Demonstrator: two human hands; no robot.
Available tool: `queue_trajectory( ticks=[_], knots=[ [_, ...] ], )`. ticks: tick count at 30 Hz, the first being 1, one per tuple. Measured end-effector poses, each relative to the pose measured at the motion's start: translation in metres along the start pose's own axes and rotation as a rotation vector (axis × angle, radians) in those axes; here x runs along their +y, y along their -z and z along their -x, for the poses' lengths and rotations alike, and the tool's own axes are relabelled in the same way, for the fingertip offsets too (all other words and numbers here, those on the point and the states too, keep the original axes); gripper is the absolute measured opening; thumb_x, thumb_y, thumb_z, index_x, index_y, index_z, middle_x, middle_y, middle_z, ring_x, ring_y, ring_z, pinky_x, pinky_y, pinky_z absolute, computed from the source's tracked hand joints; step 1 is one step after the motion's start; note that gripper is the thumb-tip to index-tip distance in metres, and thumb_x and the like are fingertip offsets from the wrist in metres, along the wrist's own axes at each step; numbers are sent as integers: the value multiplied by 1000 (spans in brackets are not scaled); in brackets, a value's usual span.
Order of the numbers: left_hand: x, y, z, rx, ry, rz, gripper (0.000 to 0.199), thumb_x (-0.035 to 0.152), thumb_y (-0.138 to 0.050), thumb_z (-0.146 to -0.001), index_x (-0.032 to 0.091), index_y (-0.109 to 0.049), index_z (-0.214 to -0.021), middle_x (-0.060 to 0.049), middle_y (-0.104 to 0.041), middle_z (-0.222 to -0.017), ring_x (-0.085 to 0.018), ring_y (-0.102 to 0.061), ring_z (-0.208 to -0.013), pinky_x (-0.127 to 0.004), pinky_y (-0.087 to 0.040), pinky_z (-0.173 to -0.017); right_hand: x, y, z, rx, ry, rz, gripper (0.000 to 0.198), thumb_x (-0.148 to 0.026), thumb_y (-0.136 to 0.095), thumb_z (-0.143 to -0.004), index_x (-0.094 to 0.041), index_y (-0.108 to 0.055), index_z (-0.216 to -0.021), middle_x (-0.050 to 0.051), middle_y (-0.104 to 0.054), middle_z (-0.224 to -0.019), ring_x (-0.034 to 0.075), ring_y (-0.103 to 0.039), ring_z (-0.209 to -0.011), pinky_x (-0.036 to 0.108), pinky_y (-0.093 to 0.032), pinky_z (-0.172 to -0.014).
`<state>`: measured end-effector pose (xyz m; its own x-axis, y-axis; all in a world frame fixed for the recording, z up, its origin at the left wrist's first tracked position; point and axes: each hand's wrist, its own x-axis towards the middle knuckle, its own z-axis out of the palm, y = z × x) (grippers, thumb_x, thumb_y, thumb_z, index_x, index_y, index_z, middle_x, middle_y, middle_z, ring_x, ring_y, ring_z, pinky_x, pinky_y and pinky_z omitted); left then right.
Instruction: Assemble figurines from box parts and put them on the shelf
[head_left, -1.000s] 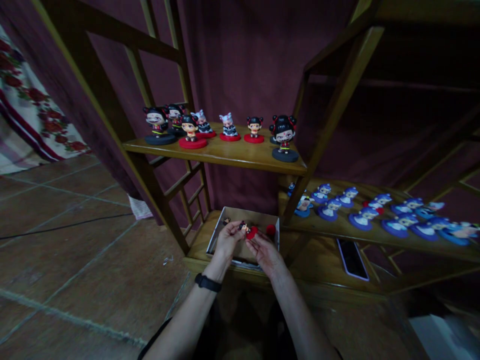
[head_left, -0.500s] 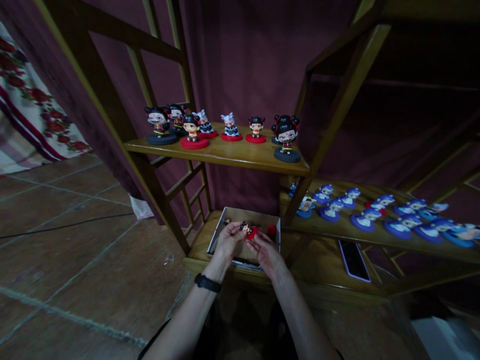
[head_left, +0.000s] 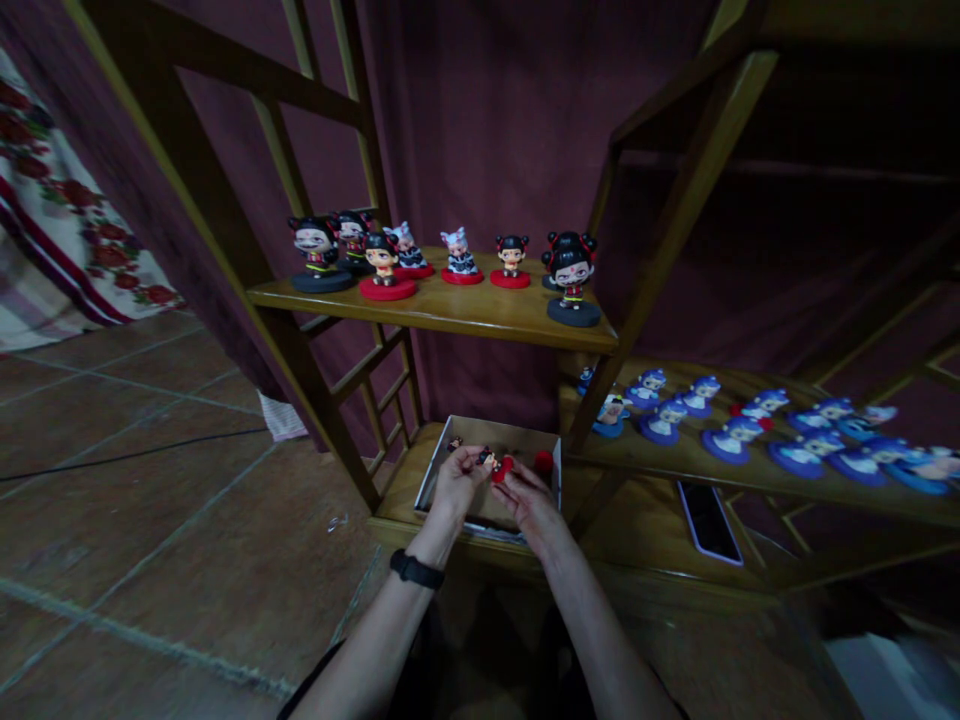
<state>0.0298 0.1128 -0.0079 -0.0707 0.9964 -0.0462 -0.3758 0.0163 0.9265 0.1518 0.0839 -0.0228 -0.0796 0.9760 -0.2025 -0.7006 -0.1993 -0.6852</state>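
Note:
Above a shallow cardboard box (head_left: 442, 478) on the low shelf, my left hand (head_left: 456, 488) pinches a small black-haired figurine (head_left: 487, 458). My right hand (head_left: 529, 495) grips a round red base (head_left: 502, 468) right beside the figurine's lower end. Whether the two parts are joined or only touching, I cannot tell. Inside the box, another small figurine (head_left: 455, 443) lies at the back left, and a second red base (head_left: 544, 461) rests at the right.
On the upper shelf (head_left: 450, 310) stand several figurines on red or dark bases. More figurines with blue-purple bases (head_left: 727, 445) line the right shelf. A phone (head_left: 709, 522) lies below them. Wooden posts (head_left: 660, 240) frame the shelves; a cable (head_left: 135, 457) crosses the tiled floor.
Both hands stay almost in place over the box, the figurine and red base still held together between them. The view has shifted very slightly.

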Motion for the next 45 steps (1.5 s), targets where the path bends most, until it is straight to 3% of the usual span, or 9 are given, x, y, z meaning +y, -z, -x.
queue_trajectory(
  ticks=[12, 20, 31, 40, 45],
  knots=[
    [3, -2, 3, -36, 7, -3, 34, 18, -74, -51, 14, -60, -82, -3, -65, -77, -11, -58, -70, -25, -45, -70, -2, 1, -1, 35, 32, 75, 45, -21, -73, -57, -20, -61, -100, 4, -66, -96, 17, -63, -80, 34, -51, -75],
    [7, -3, 5, -80, 27, 3, 36, 21, -75, -51, 15, -59, -82, -4, -65, -80, -13, -59, -72, -27, -45, -71, -1, 2, 1, 21, 44, 34, 44, -18, -72, -57, -21, -61, -99, 3, -65, -97, 17, -62, -85, 37, -49, -82],
    [11, -2, 10, -123, -53, -94, 33, 21, -72, -56, 16, -62, -87, -5, -65, -86, -15, -59, -81, -29, -44, -79, -3, -12, 13, -60, 46, -27, 32, -18, -67, -63, -20, -63, -94, 3, -65, -103, 17, -58, -99, 37, -43, -91],
    [12, -2, 20, -170, -82, -104, 40, 19, -68, -58, 17, -62, -97, -7, -65, -91, -18, -59, -84, -32, -45, -80, 4, -12, 20, -31, 30, -88, 23, -19, -65, -66, -21, -62, -89, 1, -69, -93, 15, -63, -87, 35, -45, -88],
    [12, -1, 24, -57, -55, -22, 45, 20, -70, -57, 16, -61, -101, -6, -66, -89, -15, -60, -82, -28, -45, -77, 7, -10, 21, -17, 31, -174, 18, -16, -63, -65, -19, -62, -83, 2, -70, -86, 16, -64, -87, 37, -44, -90]
  ],
)
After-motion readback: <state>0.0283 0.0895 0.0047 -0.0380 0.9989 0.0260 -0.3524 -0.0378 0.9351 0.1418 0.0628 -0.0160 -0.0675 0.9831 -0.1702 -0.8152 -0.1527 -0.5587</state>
